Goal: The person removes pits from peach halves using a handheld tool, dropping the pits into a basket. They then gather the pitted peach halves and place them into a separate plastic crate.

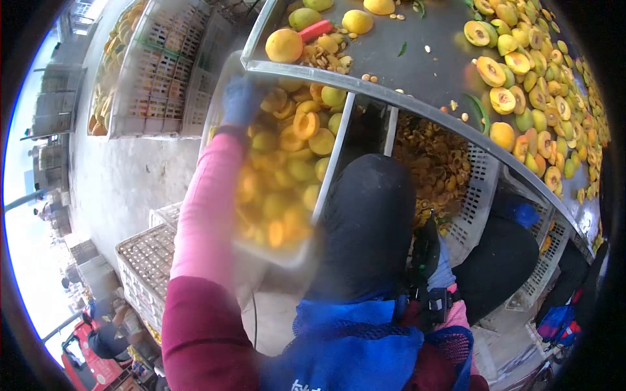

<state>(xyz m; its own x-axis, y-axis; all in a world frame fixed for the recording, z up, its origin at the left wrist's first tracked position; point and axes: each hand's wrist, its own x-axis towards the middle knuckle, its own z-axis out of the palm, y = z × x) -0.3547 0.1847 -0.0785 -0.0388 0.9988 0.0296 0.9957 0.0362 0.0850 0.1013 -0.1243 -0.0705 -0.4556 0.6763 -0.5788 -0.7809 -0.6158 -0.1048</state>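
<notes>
Just one head cam, wide fisheye, aimed forward and down over a knee (372, 208) at fruit (305, 125) up close.

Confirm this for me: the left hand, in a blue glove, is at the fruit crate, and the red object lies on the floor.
Not on the floor: the head view shows the red object on the metal table. The left hand, gloved in blue, is at the fruit crate.

Left hand (240, 101) at the fruit crate (277, 255)
</notes>
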